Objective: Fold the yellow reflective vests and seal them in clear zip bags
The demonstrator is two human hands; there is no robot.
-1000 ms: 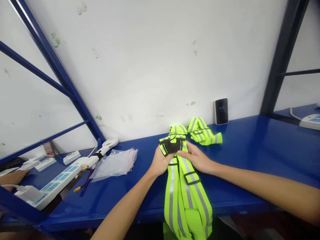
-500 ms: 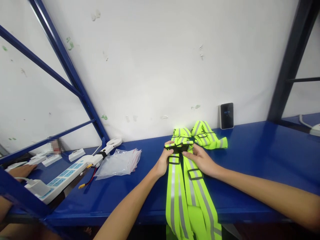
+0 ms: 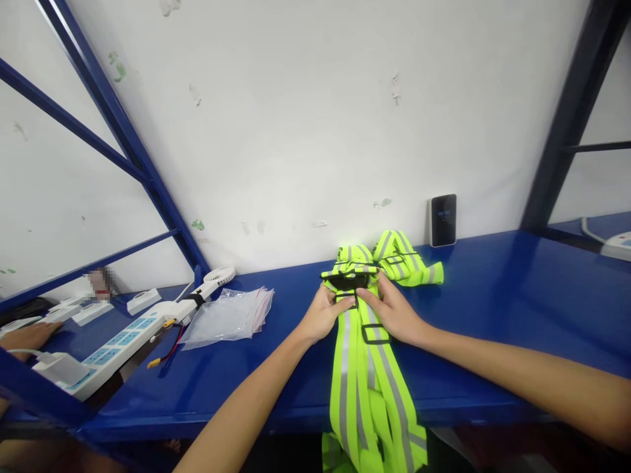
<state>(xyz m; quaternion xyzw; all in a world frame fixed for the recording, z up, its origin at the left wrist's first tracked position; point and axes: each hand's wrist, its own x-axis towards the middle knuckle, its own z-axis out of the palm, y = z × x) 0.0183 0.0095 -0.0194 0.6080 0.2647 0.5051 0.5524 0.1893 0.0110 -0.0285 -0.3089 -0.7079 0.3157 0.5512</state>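
Note:
A neon yellow reflective harness (image 3: 345, 387) with grey stripes hangs over the front edge of the blue table. Both hands grip its upper end, near a black buckle piece (image 3: 351, 282). My left hand (image 3: 323, 314) is closed on the left strap, its thumb by a black slider. On the other strap my right hand (image 3: 392, 307) is closed, thumb pointing at the black piece. A black slider buckle (image 3: 375, 334) sits on the strap below my right hand. Behind lies another folded neon yellow reflective harness (image 3: 407, 261) on the table.
Clear plastic bags (image 3: 227, 318) lie to the left, beside a white power strip (image 3: 118, 351), a small white fan (image 3: 219, 276) and a red-black cable (image 3: 170, 345). A black-faced device (image 3: 442, 221) leans at the wall. Another person's hand (image 3: 32, 335) rests far left.
My left thumb has moved down from the black piece to the strap's slider. The black piece is tilted more into view. The camera has shifted slightly.

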